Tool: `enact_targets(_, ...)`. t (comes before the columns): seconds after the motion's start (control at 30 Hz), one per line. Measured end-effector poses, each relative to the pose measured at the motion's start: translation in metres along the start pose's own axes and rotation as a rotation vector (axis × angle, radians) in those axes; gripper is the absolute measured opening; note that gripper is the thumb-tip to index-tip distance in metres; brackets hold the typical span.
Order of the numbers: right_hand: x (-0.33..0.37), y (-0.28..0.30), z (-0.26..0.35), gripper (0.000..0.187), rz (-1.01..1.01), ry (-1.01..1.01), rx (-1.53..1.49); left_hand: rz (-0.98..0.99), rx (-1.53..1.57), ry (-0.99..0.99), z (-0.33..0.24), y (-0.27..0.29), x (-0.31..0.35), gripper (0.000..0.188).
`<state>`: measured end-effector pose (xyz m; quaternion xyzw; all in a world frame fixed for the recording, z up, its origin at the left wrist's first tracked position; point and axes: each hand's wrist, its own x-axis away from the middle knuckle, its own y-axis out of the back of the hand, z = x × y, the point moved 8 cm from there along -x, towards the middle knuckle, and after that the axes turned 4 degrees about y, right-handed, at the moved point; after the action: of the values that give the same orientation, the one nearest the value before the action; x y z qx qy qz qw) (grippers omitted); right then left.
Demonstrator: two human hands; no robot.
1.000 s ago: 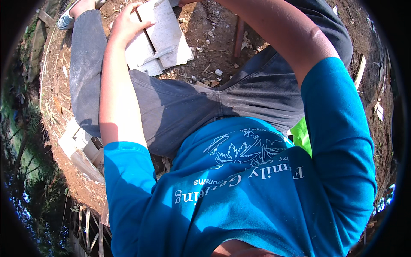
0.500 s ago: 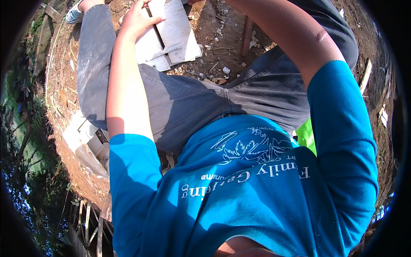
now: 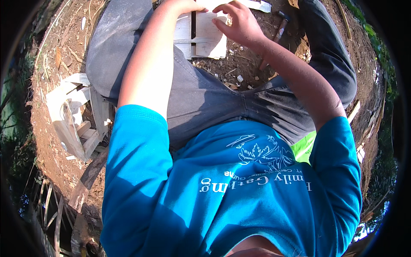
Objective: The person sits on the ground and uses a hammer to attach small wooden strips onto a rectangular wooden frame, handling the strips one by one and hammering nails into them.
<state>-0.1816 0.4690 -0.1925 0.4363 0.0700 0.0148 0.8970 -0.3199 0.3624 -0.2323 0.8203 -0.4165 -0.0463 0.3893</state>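
Note:
Pale wooden boards (image 3: 210,40) lie side by side on the ground between my legs, with a dark gap between them and a thin strip across their near ends. My left hand (image 3: 185,6) is over the left board at the upper edge of the picture. Its thumb points right toward the gap, and the other fingers are mostly cut off. Above the right board is my right hand (image 3: 240,25), its fingers bent and its thumb apart from them, with nothing visible between. A hammer (image 3: 280,32) with a reddish-brown handle lies right of the boards.
An open pale wooden box frame (image 3: 96,113) stands on the soil beside my left leg. Wood chips (image 3: 239,78) are scattered between my thighs. Another pale strip (image 3: 259,5) lies beyond the boards. Something bright green (image 3: 304,147) shows beside my right hip.
The view has shifted, bringing my right hand, the hammer head and more of the box frame into sight. My left hand, earlier spread on the boards, now has its thumb pointing toward the gap.

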Motion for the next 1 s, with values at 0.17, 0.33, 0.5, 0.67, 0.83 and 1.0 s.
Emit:
enact_targets(0.17, 0.037, -0.044, 0.037, 0.028, 0.249, -0.138, -0.021, 0.195, 0.42, -0.07, 0.064, -0.028, -0.025, 0.036)
enact_targets(0.33, 0.042, -0.022, 0.013, 0.025, 0.17, -0.181, -0.092, -0.336, 0.151, 0.039, 0.062, 0.041, -0.031, 0.036)
enact_targets(0.5, 0.065, 0.065, -0.09, 0.037, -0.03, -0.431, 0.055, -0.135, 0.273, 0.367, -0.003, 0.062, -0.004, 0.041)
enact_targets(0.67, 0.117, 0.115, -0.164, 0.048, -0.228, -0.819, 0.162, -0.105, -0.174, -0.287, -0.041, -0.008, 0.005, 0.034)
enact_targets(0.83, 0.18, 0.094, -0.215, 0.062, -0.283, -1.156, 0.226, -0.102, -0.369, -0.225, -0.074, -0.021, 0.023, 0.038)
enact_targets(1.0, 0.163, 0.081, -0.186, 0.068, -0.239, -1.05, 0.15, -0.087, -0.407, -0.223, -0.067, -0.032, 0.03, 0.037)
